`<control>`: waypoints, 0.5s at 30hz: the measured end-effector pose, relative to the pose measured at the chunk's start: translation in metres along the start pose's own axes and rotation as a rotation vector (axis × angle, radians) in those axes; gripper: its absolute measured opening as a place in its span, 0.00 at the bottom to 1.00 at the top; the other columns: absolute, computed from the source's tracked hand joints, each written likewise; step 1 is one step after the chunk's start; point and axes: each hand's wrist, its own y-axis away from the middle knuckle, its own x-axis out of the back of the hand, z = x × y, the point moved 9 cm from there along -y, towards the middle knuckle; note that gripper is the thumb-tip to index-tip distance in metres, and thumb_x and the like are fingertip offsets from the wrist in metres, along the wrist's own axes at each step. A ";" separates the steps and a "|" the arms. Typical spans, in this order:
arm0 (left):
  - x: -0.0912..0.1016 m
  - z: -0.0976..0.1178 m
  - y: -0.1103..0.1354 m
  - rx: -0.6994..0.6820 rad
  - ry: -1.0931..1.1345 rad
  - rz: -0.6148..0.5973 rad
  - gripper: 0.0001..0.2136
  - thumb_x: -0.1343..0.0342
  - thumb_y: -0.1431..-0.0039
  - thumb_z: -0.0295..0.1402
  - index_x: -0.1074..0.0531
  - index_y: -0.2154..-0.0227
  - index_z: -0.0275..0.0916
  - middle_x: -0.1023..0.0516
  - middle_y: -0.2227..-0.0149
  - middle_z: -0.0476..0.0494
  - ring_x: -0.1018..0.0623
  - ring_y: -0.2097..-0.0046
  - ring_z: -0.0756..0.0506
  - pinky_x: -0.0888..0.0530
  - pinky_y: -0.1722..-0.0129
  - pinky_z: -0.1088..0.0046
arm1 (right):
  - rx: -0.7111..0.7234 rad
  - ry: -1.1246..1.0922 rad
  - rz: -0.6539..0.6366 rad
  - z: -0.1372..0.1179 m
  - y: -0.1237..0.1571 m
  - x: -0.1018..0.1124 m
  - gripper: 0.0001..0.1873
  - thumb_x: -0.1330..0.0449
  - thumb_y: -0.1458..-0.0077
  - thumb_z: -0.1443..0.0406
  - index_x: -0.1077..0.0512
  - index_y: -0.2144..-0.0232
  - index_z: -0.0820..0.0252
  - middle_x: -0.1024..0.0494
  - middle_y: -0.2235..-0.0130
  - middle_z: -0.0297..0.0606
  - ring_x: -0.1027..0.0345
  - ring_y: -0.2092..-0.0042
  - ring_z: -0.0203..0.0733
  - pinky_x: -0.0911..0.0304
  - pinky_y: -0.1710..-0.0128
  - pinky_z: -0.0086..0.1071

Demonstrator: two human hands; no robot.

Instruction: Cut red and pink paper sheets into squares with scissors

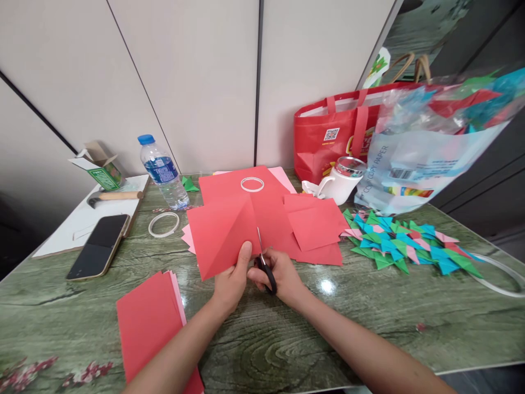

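Observation:
My left hand [232,282] grips a red sheet of paper [221,232] near its lower right corner, thumb on top. The sheet is held above the table, with crease lines across it. In my right hand [283,276] is a pair of scissors [268,275] with black handles, fingers closed around the loops. The blades point away from me at the sheet's right part; I cannot tell how far they are into the paper. Beneath and behind lie more red sheets [229,183], with a roll of tape [252,184] on top. Cut red pieces [315,224] are to the right.
A red and pink paper stack [147,323] is at front left. Around it stand a phone [98,246], hammer [117,197], tape roll [164,225] and water bottle [164,172]. Rightward are a white mug [342,183], folded paper pieces [402,241], a red bag [320,142] and a plastic bag [435,158].

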 end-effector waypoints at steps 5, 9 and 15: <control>-0.002 -0.005 -0.001 0.011 0.021 -0.031 0.14 0.50 0.52 0.44 0.26 0.74 0.40 0.23 0.69 0.46 0.25 0.64 0.45 0.31 0.59 0.71 | -0.026 -0.028 0.025 0.001 0.001 0.000 0.18 0.35 0.66 0.56 0.38 0.78 0.61 0.37 0.87 0.25 0.45 0.86 0.29 0.48 0.87 0.24; 0.000 -0.008 -0.004 0.044 0.075 -0.004 0.13 0.46 0.54 0.43 0.27 0.78 0.38 0.23 0.73 0.45 0.25 0.67 0.45 0.30 0.63 0.70 | -0.037 -0.016 -0.041 -0.001 0.001 -0.003 0.18 0.36 0.65 0.56 0.36 0.75 0.62 0.35 0.87 0.26 0.42 0.86 0.30 0.46 0.86 0.24; 0.029 0.010 -0.026 -0.137 0.441 0.231 0.09 0.42 0.57 0.37 0.28 0.77 0.35 0.24 0.73 0.46 0.25 0.69 0.47 0.29 0.68 0.71 | -0.076 0.049 -0.155 0.001 0.003 -0.009 0.22 0.38 0.61 0.58 0.34 0.63 0.65 0.31 0.85 0.27 0.39 0.85 0.31 0.43 0.84 0.25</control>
